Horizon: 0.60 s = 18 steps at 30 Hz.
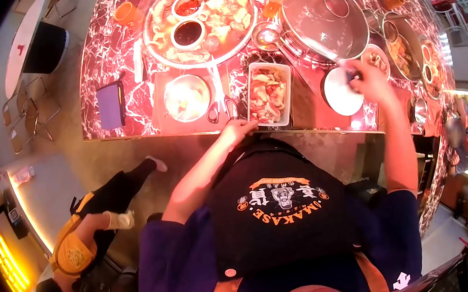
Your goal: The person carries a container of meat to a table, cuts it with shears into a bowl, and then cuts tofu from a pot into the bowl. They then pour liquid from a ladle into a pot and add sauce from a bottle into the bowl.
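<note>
My left hand point(241, 131) is at the counter's front edge, its fingers closed at the near left corner of a white rectangular tray point(285, 95) of sliced meat. Scissors point(222, 111) lie just beyond that hand. My right hand point(368, 82), blurred by motion, is over a white plate point(341, 99). Its fingers are closed around the end of a metal handle that reaches toward a wide pot point(321, 22) of liquid. A round strainer point(336, 5) shows in the pot. To its left rests a metal ladle point(268, 35).
A large round platter point(152, 53) of food with two sauce bowls is at the back. A bowl point(187, 98), a dark purple booklet-like object point(112, 105) and an orange cup point(125, 14) stand left. More dishes crowd the right. A person in orange point(76, 249) is behind, left.
</note>
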{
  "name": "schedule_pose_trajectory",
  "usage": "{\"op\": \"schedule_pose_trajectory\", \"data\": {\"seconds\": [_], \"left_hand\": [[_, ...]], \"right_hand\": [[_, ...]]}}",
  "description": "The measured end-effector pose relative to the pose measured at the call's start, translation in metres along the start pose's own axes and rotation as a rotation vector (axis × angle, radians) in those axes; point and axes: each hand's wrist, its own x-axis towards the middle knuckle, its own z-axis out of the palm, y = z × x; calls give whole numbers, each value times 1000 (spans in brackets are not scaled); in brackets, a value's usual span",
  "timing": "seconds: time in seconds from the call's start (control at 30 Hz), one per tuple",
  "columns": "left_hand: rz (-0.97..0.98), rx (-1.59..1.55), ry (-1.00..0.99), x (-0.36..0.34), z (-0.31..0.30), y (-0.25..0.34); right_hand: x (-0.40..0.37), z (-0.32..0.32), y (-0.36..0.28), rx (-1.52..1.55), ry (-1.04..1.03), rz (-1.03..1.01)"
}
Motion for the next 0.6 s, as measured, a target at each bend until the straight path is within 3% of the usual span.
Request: {"op": "schedule_pose_trajectory", "data": {"seconds": [0.03,0.1,0.17,0.23,0.3,0.43,0.6], "left_hand": [[38,46,11,-2,0,4],[57,32,9,-6,2,8],[84,46,21,-6,3,9],[107,33,27,-4,5,7],[104,41,-11,-5,4,7],[104,-36,11,-1,9,0],[129,-176,15,18,13,-20]], "right_hand": [[-10,21,-13,-75,11,-115],[-26,47,-58,-256,-32,-149],[-20,73,-69,-430,-81,-148],[-10,100,-74,-496,62,-158],[-16,114,-85,-514,-6,-121],[-45,107,-108,-539,-185,-162],[-47,89,-105,-545,-81,-88]]}}
